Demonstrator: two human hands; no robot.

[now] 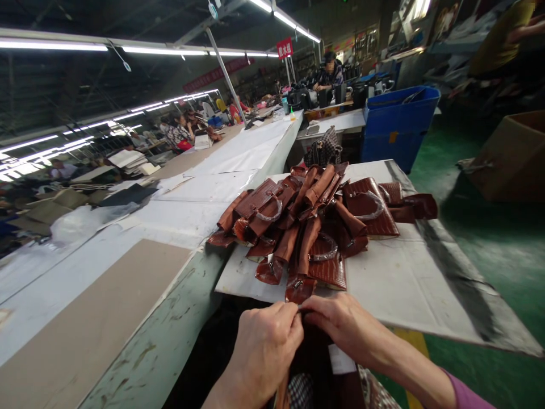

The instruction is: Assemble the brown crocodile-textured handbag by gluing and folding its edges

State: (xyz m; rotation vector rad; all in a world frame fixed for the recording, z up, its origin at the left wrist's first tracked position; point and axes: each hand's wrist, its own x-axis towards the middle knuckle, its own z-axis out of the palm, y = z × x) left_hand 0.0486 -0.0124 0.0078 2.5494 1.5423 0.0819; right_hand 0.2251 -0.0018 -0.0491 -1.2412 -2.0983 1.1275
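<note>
Our grip is a two-handed pinch. The fingertips of our left hand (266, 346) and our right hand (343, 325) are pressed together on the top edge of a dark brown piece (314, 347), and they meet just at the near edge of the surface (409, 284). The piece hangs below the hands, toward our lap. Most of it is hidden by them, so we cannot tell its shape.

Just beyond our fingers lies the heap of brown bag parts (317, 221). They are glossy and scale-embossed, several have wrapped handles, and they overlap loosely across the middle of the surface.

We judge this to be one piece in work out of many. The heap is large and we see no separate sorted stack beside it, so we cannot tell which of those parts are done and which are waiting.

To the left runs a long bench (238, 153). Behind the heap stands a blue bin (398, 122), and a person (330, 71) works at a far table.
</note>
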